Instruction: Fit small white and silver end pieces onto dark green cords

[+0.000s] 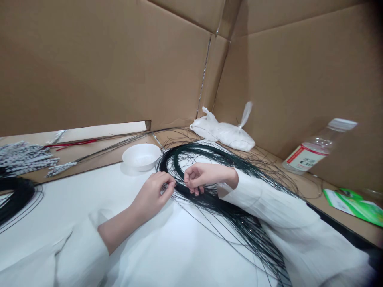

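Observation:
A large coil of thin dark green wire point(206, 155) lies on the white tabletop point(74, 199), its loose ends fanning toward me. My left hand point(154, 193) pinches a strand at the coil's near left edge. My right hand point(199, 177), fingers curled, pinches wire at the same spot; the two hands almost touch. Both arms wear white sleeves. The right forearm lies across the wire strands.
A white bowl point(141, 156) sits just left of the coil. White plastic bags point(223, 133) lie in the back corner. A clear bottle point(314, 151) leans at right beside a green packet point(356, 205). Bead-covered stems point(26, 157) and another dark coil point(13, 195) lie left. Cardboard walls point(104, 63) enclose the table.

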